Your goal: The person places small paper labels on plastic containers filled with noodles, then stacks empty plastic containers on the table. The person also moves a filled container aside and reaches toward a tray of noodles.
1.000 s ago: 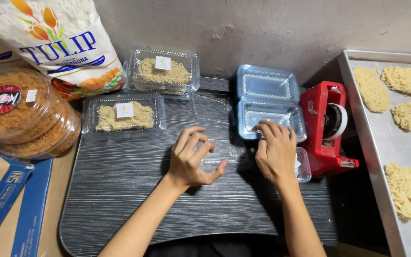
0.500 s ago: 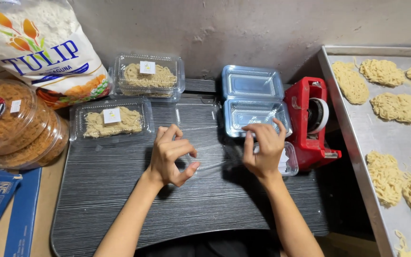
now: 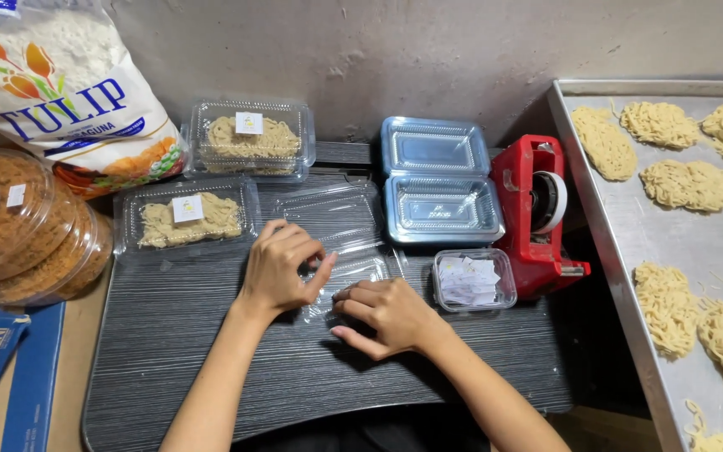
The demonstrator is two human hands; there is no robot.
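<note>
An open, empty clear plastic clamshell box (image 3: 338,228) lies on the dark ribbed tabletop (image 3: 211,351). My left hand (image 3: 282,268) grips the near half of it with curled fingers. My right hand (image 3: 387,314) presses on the same half from the right, fingers bent. Behind it, an open stack of empty clear boxes (image 3: 438,180) stands. Two shut boxes with noodle nests and small labels sit at left (image 3: 184,219) and at the back (image 3: 248,138).
A red tape dispenser (image 3: 537,213) and a small tub of paper labels (image 3: 472,280) stand at right. A metal tray (image 3: 621,251) with several noodle nests fills the far right. A flour bag (image 3: 60,92), round tubs of noodles (image 3: 18,226) and a blue carton (image 3: 2,368) crowd the left.
Both hands drew back toward me with the clear box, which now lies spread open. My right hand dropped from the stacked boxes to the near half. The camera shifted left.
</note>
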